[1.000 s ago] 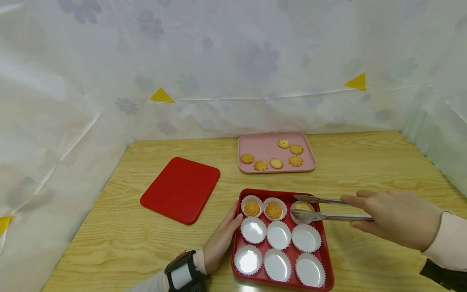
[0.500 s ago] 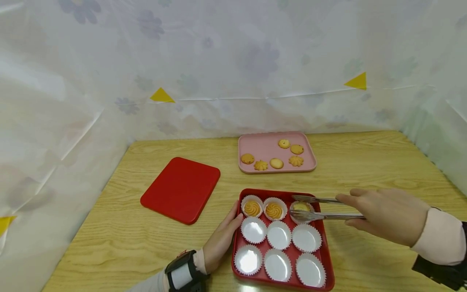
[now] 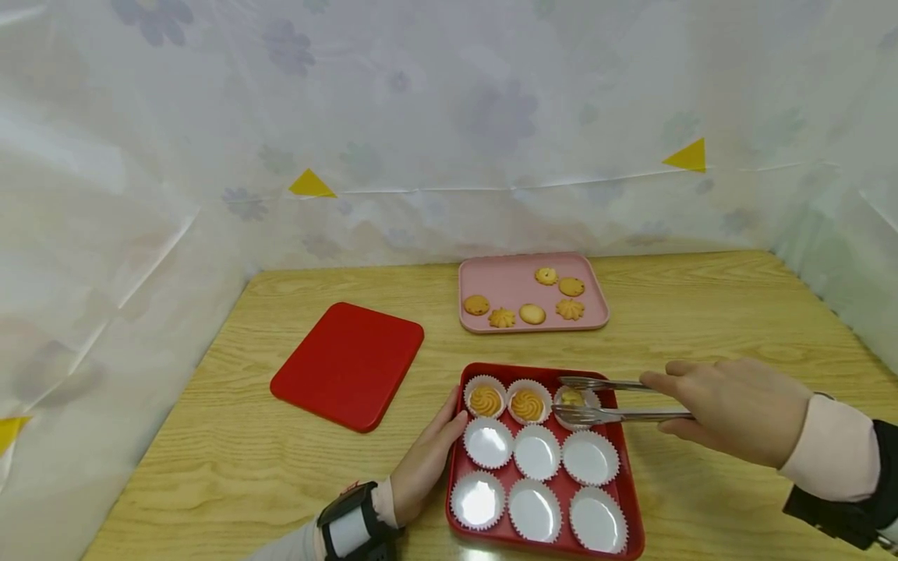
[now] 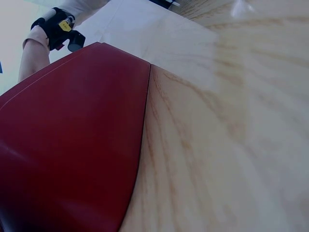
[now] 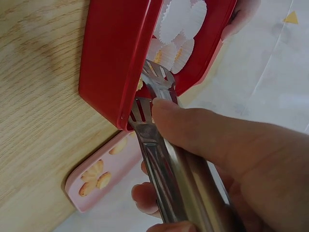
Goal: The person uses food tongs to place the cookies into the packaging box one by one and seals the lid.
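Note:
My right hand (image 3: pixel 737 409) grips metal tongs (image 3: pixel 645 415), whose slotted tips reach over the right wall of a red box (image 3: pixel 627 475). Between the tips sits a pale yellow cookie (image 3: pixel 571 398), down at the paper cup (image 3: pixel 572 425) in the back right corner. Two swirl cookies (image 3: pixel 486 401) fill the other back-row cups; several white cups in front of them hold nothing. Straight fingers of my left hand (image 3: pixel 424 467) rest along the box's left wall, thumb at the rim. In the right wrist view the thumb (image 5: pixel 193 128) presses on the upper tong arm.
A pink tray (image 3: pixel 501 282) with several cookies of different shapes lies behind the box. To the left is a flat red lid (image 3: pixel 347 366) on the wooden table (image 3: pixel 210 467). A flowered sheet (image 3: pixel 421 101) hangs around the back and sides.
My right hand and the tongs have shifted slightly left, and the tong tips with the cookie have moved left over the back right cup. My left hand has stayed in place.

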The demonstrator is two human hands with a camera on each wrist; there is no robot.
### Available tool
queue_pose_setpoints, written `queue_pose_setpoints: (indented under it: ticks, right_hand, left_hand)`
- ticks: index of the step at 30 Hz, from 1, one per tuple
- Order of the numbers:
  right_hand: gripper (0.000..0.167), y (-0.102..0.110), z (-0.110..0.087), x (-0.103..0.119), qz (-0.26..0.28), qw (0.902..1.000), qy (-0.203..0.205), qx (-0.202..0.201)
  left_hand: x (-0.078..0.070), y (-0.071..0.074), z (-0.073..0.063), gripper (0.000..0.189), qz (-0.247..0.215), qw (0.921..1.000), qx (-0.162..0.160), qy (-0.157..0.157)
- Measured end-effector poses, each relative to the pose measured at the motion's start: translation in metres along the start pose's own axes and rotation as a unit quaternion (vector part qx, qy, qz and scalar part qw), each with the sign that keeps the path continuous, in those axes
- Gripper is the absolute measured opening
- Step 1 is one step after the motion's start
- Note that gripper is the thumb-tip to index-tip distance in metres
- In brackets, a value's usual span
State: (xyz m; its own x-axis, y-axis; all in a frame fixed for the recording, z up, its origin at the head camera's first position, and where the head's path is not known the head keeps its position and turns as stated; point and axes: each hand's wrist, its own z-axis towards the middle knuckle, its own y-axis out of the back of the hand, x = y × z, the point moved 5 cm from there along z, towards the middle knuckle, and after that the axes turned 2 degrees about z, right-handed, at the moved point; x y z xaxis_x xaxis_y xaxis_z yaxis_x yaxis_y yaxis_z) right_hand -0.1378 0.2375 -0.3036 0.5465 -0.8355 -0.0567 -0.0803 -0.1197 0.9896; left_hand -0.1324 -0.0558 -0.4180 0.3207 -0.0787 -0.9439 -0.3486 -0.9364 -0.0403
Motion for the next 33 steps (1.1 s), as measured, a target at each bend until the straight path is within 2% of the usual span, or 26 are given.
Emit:
queue_pose_setpoints:
  ticks: [9, 17, 23, 33]
  right_hand:
    - [0.053, 0.000, 0.001, -0.001, 0.006, 0.9998, -0.012, 0.017]
    - [0.053, 0.005, -0.003, -0.002, -0.001, 1.0000, -0.005, -0.008]
    - [0.055, 0.010, -0.005, -0.004, 0.020, 0.9997, -0.011, -0.007]
    - [0.056, 0.026, -0.002, -0.010, 0.068, 0.9969, 0.027, -0.028]
  left_hand:
    - [0.000, 0.000, 0.000, 0.064, 0.004, 1.0000, -0.002, 0.000]
    - [0.000, 0.000, 0.000, 0.064, -0.001, 1.0000, 0.000, 0.000]
    - [0.000, 0.000, 0.000, 0.064, 0.001, 1.0000, 0.002, -0.001]
    - [0.000, 0.000, 0.000, 0.064, 0.003, 1.0000, 0.003, -0.002]
